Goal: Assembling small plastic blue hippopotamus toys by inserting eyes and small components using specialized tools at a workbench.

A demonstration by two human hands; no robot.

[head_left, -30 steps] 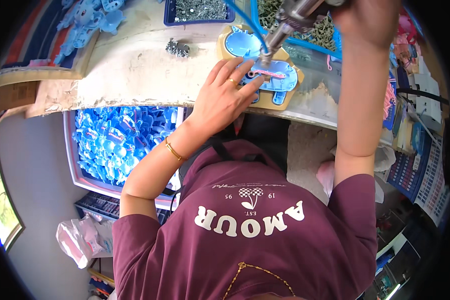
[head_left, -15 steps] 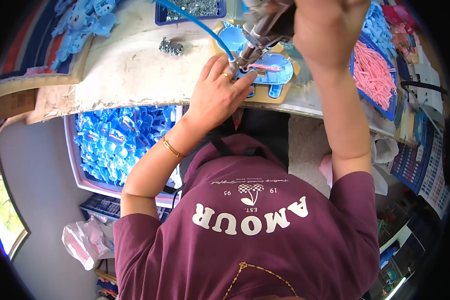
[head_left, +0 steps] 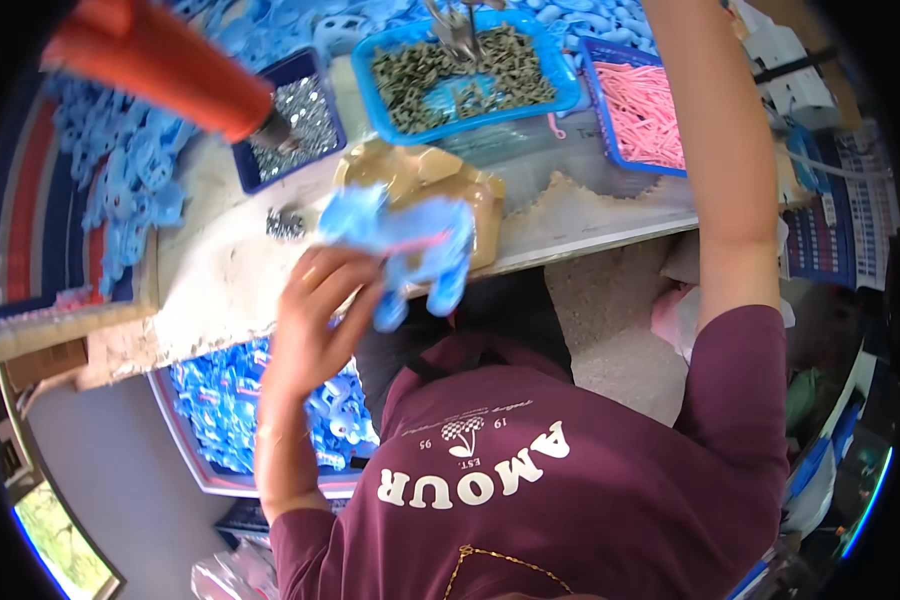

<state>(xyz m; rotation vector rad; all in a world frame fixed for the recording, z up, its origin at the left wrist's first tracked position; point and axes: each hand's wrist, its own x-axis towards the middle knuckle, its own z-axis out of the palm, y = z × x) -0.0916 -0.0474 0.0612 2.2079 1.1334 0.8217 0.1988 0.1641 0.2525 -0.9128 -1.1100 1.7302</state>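
Note:
My left hand (head_left: 315,310) is closed on the edge of a blue plastic toy shell (head_left: 442,222), animal-shaped, with a pink strip across its middle. The shell is blurred and held off the bench, in front of a tan moulded fixture (head_left: 475,190). Up past the top edge reaches my right arm (head_left: 720,160), so its hand is out of the picture. At the upper left hangs an orange power screwdriver (head_left: 185,80) with a metal nose, smeared by motion and touched by neither hand.
Screws fill a dark blue tray (head_left: 295,115); a small screw pile (head_left: 285,222) lies nearer. A light-blue tray (head_left: 560,95) holds small greyish-brown parts, a blue one pink strips (head_left: 640,115). Blue shells (head_left: 125,190) heap behind. Below the bench stands a crate (head_left: 195,470) of blue pieces.
My left hand has lifted the blue shell off the tan fixture and brought it left and nearer. The screwdriver is away from the fixture. My right hand has gone out over the top edge.

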